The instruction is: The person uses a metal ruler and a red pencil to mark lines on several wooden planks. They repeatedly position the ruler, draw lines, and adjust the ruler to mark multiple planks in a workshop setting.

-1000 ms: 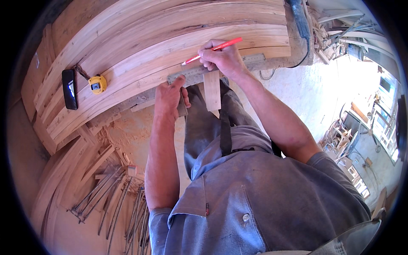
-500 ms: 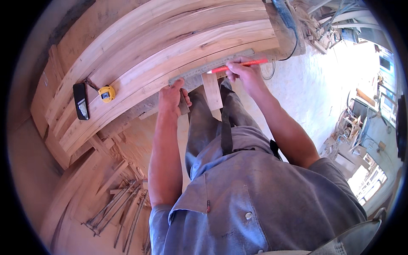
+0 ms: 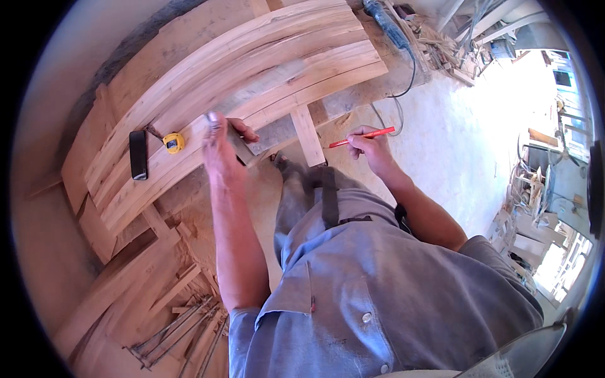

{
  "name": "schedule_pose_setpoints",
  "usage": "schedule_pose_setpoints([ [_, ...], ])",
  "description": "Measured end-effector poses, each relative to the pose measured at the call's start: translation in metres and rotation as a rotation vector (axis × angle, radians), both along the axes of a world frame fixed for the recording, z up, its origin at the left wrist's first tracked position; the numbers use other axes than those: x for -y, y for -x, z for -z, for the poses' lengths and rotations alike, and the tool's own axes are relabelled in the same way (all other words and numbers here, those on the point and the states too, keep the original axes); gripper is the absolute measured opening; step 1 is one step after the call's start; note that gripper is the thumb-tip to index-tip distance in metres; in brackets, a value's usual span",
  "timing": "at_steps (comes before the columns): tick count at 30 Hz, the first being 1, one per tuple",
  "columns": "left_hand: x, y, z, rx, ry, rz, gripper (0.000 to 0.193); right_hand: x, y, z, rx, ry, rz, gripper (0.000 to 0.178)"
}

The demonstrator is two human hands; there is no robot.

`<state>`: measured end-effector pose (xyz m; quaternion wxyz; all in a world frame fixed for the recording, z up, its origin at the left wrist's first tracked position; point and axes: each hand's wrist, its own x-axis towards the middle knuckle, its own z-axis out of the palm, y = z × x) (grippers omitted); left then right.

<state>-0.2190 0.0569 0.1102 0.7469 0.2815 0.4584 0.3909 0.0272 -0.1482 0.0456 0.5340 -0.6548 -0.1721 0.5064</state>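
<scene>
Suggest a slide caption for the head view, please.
Left hand holds a grey try square; right hand, a slender red pencil.

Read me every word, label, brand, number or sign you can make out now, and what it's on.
No readable text to quote.
Square in the left hand: blade blurred, any markings unreadable.
Pencil in the right hand: any print too small.
Tape measure: any label too small.
Phone: dark screen, no text visible.
Pocket tag: too small.

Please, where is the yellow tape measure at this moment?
In the head view, the yellow, rounded tape measure lies on the pale wooden boards left of centre, just right of the black rectangular phone.
</scene>
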Motion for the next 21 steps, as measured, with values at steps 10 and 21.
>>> schedule_pose_setpoints([
  [10,0.073,0.025,0.062,-1.045,-0.806,0.519,0.048,0.031,0.030,0.016,-0.163,-0.008,0.079,0.012],
  [21,0.042,0.034,0.111,-1.277,-1.238,0.556,0.038,0.094,0.009,0.004,-0.078,0.159,0.446,0.012],
])
